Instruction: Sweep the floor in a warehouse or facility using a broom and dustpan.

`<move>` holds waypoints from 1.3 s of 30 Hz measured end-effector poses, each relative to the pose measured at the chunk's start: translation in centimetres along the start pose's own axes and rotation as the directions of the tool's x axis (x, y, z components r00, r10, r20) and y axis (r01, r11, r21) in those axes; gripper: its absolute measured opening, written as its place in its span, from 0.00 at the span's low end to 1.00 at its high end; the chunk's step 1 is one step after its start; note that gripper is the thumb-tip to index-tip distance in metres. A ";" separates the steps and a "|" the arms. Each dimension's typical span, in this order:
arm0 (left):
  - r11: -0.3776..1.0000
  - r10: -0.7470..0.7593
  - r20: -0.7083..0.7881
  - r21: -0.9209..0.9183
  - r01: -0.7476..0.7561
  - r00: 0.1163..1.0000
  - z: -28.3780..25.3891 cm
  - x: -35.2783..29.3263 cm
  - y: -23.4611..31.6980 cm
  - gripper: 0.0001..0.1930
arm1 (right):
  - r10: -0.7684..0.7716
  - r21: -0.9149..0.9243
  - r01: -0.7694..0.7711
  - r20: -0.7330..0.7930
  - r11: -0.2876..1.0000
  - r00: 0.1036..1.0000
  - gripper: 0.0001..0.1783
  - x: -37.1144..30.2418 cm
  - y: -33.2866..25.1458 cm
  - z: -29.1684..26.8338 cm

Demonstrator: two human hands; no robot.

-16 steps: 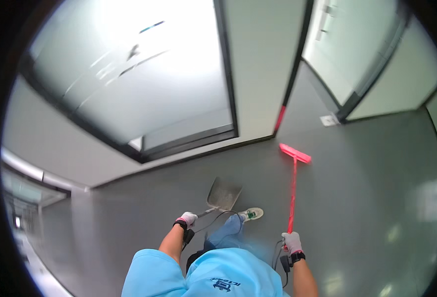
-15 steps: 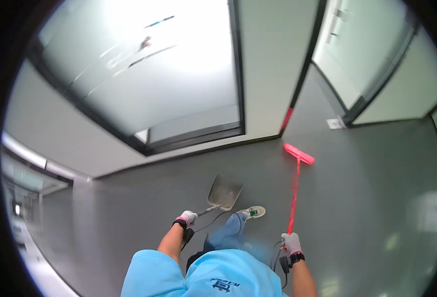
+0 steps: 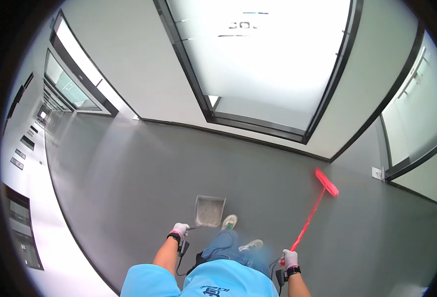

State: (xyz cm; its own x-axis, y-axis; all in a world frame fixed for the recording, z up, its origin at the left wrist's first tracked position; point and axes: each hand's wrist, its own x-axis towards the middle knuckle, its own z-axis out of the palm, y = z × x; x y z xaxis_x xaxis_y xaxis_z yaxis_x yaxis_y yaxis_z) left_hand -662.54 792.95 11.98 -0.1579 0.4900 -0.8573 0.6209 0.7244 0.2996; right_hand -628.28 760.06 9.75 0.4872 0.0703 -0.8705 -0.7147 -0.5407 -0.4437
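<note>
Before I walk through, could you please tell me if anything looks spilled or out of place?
Nothing looks clearly spilled or damaged around the dustpan and red broom. Slightly odd is a small white square by the door frame's foot: it stands out against the grey floor, though I cannot identify it.

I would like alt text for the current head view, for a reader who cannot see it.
A person in a blue shirt holds a grey dustpan in the gloved left hand and, in the gloved right hand, a red broom reaching toward a wall corner. Beyond the grey floor rises a frosted glass panel.
</note>
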 end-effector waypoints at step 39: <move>0.467 -0.489 -0.010 -0.848 0.252 0.872 -17.5 -0.6 -43.0 0.04 | 0.054 -0.531 0.311 0.562 0.788 0.825 0.09 -11.7 3.5 35.2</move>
State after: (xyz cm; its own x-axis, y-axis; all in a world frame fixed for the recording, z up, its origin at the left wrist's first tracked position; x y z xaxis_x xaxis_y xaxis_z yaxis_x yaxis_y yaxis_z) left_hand -702.58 769.94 6.94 -0.4492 0.0782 -0.8900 -0.4010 0.8725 0.2791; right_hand -654.14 786.86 10.84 0.0813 0.5004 -0.8620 -0.1453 -0.8497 -0.5069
